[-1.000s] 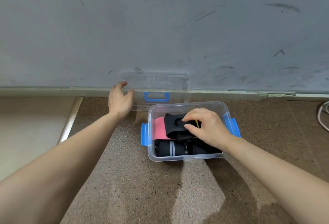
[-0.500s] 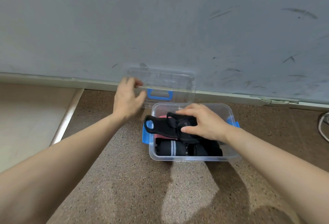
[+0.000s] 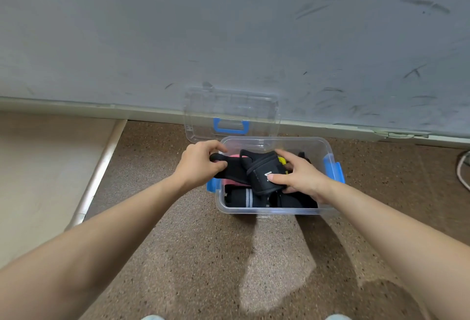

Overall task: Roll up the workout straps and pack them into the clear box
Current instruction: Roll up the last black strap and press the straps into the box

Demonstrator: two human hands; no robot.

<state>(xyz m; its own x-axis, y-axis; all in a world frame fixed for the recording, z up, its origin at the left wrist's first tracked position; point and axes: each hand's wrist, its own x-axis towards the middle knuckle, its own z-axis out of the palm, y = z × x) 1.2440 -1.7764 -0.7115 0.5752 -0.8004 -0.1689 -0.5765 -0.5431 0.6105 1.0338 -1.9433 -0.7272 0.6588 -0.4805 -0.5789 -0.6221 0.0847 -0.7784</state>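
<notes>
Strap (image 3: 262,175) past box (image 3: 276,210) rim, L hand (image 3: 201,164) gripping

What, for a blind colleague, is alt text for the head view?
The left hand grips the loose end of a black strap, the right hand its rolled part, over the clear box. The lid leans on the wall.

Clear box (image 3: 316,149) on floor (image 3: 203,256), centre frame. Lid (image 3: 231,105) behind box, leaning upright against wall (image 3: 229,27). Rolled straps (image 3: 241,196) inside box, along its near side. Loose strap (image 3: 256,172) above box, reaching past its left rim, gripped by left hand (image 3: 201,164) at left end and right hand (image 3: 300,179) at right. Cable (image 3: 461,172) on floor, right edge.
</notes>
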